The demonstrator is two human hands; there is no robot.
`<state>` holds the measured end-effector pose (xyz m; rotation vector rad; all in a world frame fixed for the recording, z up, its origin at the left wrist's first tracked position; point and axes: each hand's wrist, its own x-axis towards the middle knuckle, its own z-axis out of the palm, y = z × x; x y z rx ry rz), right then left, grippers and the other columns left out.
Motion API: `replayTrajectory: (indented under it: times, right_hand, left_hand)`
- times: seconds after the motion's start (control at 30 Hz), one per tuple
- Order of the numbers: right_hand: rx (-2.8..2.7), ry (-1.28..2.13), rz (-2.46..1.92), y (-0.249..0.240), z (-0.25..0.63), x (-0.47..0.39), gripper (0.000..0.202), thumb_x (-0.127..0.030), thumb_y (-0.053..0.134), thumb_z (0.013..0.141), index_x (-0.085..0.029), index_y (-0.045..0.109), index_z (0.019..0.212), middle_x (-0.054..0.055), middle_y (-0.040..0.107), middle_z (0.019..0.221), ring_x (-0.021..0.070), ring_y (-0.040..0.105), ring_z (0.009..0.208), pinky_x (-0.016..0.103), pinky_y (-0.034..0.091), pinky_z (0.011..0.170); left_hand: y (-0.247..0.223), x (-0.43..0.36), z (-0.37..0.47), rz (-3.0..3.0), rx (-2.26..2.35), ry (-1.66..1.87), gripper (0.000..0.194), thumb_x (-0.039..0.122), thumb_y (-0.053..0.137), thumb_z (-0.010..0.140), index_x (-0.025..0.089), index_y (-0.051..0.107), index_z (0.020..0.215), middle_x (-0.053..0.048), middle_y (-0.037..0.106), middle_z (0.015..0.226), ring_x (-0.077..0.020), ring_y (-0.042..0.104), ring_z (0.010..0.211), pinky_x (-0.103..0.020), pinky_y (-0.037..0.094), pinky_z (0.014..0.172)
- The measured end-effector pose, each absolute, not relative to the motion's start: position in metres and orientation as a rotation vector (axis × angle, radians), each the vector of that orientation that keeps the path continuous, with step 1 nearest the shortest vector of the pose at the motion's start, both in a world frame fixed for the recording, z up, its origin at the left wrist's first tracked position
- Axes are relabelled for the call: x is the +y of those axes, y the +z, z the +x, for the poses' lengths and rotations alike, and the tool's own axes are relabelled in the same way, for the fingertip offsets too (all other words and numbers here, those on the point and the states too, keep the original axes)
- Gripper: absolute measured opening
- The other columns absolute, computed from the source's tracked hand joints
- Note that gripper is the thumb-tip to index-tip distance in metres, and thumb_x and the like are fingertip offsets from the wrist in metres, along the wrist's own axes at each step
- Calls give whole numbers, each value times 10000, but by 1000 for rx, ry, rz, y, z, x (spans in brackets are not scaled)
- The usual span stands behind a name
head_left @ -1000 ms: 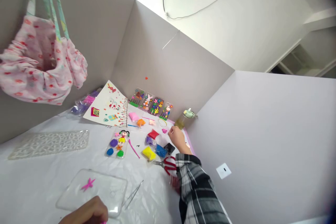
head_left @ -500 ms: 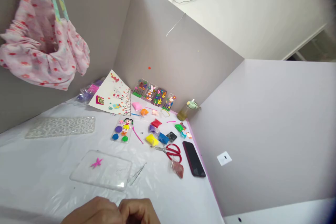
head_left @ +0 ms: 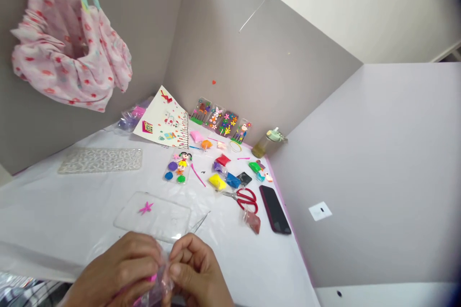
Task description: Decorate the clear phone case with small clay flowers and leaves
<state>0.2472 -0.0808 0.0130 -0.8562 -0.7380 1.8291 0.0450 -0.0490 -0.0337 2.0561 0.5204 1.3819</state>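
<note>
Low in the view, my left hand (head_left: 122,268) grips a small clear plastic bag (head_left: 163,278) with something bright pink inside. My right hand (head_left: 200,268) pinches the same bag at its right edge between thumb and fingers. Just beyond my hands lies a clear phone case (head_left: 162,216) with a pink clay star-like flower (head_left: 146,208) on its left part. Tweezers (head_left: 200,223) rest by the right end of the case. The lower part of the bag is partly hidden by my fingers.
Red-handled scissors (head_left: 247,200), a brown clay packet (head_left: 252,221) and a phone (head_left: 274,209) lie to the right. Behind are a yellow clay packet (head_left: 217,182), a decorated case (head_left: 178,167), a bottle (head_left: 266,143) and a drawing (head_left: 163,122). A textured clear sheet (head_left: 101,160) lies left.
Both hands have come up further into view, and the plastic bag with pink contents now shows between them. The camera view has shifted slightly; the table things lie as before.
</note>
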Motion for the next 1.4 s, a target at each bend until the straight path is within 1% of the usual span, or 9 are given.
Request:
replayTrajectory:
  times: [0.1, 0.2, 0.37, 0.43, 0.57, 0.77, 0.93, 1.13, 1.4]
  right_hand:
    - [-719, 1799, -875, 16, 248, -81, 566, -558, 1073, 695, -215, 662, 882, -57, 678, 622, 94, 578, 437, 205, 474, 461]
    - [-729, 1768, -888, 19, 250, -82, 565, -559, 1070, 704, -212, 660, 881, -58, 689, 638, 86, 566, 421, 212, 472, 465]
    - [-773, 1741, -908, 20, 251, -85, 569, -570, 1061, 718, -211, 662, 905, -47, 703, 664, 102, 598, 446, 223, 489, 472]
    - [-782, 1748, -896, 20, 251, -85, 578, -542, 1081, 693, -213, 666, 924, -49, 707, 687, 101, 599, 450, 228, 499, 475]
    - [-787, 1772, -885, 20, 252, -86, 602, -489, 1112, 653, -216, 674, 963, -54, 717, 742, 97, 614, 461, 236, 519, 491]
    - [-777, 1727, -897, 23, 252, -86, 558, -533, 1062, 730, -205, 676, 962, -61, 698, 677, 100, 600, 436, 229, 500, 475]
    - [-756, 1710, -915, 25, 252, -86, 524, -499, 1054, 730, -209, 688, 968, -68, 698, 671, 102, 593, 426, 234, 501, 484]
    - [-812, 1699, -964, 30, 252, -88, 528, -524, 1039, 741, -218, 702, 1011, -85, 669, 661, 108, 593, 442, 248, 518, 514]
    - [-843, 1659, -975, 31, 255, -90, 497, -517, 1009, 790, -202, 715, 1037, -78, 666, 668, 99, 593, 465, 234, 503, 527]
  left_hand:
    - [-29, -48, 42, 2189, 557, 1435, 239, 261, 513, 1191, 328, 729, 1270, -21, 830, 1051, -215, 756, 1002, -323, 612, 1016]
    - [-27, -48, 44, 2288, 572, 1411, 251, 312, 509, 1210, 344, 745, 1289, -16, 856, 1106, -205, 774, 1038, -305, 614, 1040]
    - [-27, -54, 48, 2156, 546, 1319, 298, 322, 469, 1230, 352, 741, 1348, -26, 839, 1182, -167, 800, 1039, -189, 623, 961]
    - [-30, -57, 47, 2118, 610, 1306, 281, 331, 505, 1216, 365, 758, 1333, -18, 830, 1214, -166, 806, 1071, -171, 614, 973]
    - [-37, -60, 42, 2107, 695, 1272, 268, 363, 541, 1195, 376, 799, 1268, -12, 837, 1271, -193, 812, 1102, -198, 613, 1012]
    - [-35, -55, 40, 2109, 547, 1242, 267, 301, 527, 1199, 372, 743, 1340, -2, 841, 1213, -170, 801, 1060, -189, 621, 984]
    - [-31, -54, 42, 2116, 506, 1227, 300, 238, 500, 1192, 350, 744, 1326, -19, 845, 1151, -177, 803, 1000, -202, 636, 934]
    - [-36, -56, 43, 2138, 484, 1188, 343, 286, 432, 1223, 360, 722, 1392, -38, 832, 1283, -188, 796, 1091, -215, 626, 995]
    - [-18, -52, 45, 2142, 421, 1148, 337, 171, 428, 1201, 308, 732, 1252, -25, 785, 1026, -160, 744, 906, -186, 606, 853]
